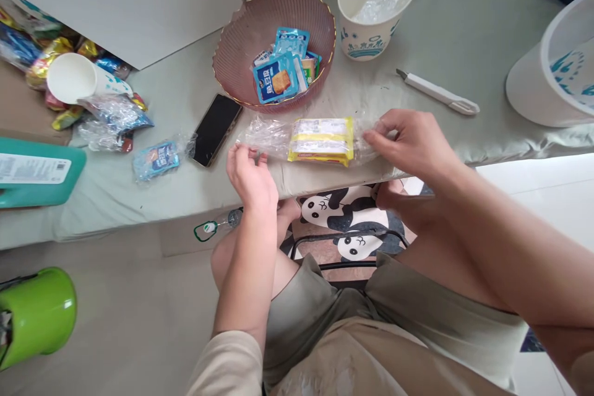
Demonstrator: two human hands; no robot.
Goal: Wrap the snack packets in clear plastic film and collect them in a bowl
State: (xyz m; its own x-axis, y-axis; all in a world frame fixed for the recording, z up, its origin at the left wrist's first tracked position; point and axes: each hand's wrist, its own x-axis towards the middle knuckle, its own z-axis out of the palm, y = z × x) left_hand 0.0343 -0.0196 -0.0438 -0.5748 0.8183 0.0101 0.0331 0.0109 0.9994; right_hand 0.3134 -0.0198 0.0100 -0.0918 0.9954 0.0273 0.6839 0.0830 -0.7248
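A yellow-and-white snack packet [322, 138] lies at the front of the cloth-covered surface, inside clear plastic wrap [268, 136] that spreads out past both its ends. My left hand [253, 176] has its curled fingers on the wrap's left end. At the other end, my right hand [413, 139] pinches the wrap between thumb and fingers. Just behind the packet stands a pink ribbed bowl [234, 43] with a gold rim, holding several blue snack sachets [277, 78]. A black phone [216, 130] lies to the left of my left hand.
A utility knife [439, 92] lies behind my right hand. A paper cup [369, 40] with crumpled plastic inside stands behind it, and a larger white container [529, 83] at right. Left are a wrapped blue sachet [158, 159], a tipped cup [72, 78] and a teal jug [41, 189].
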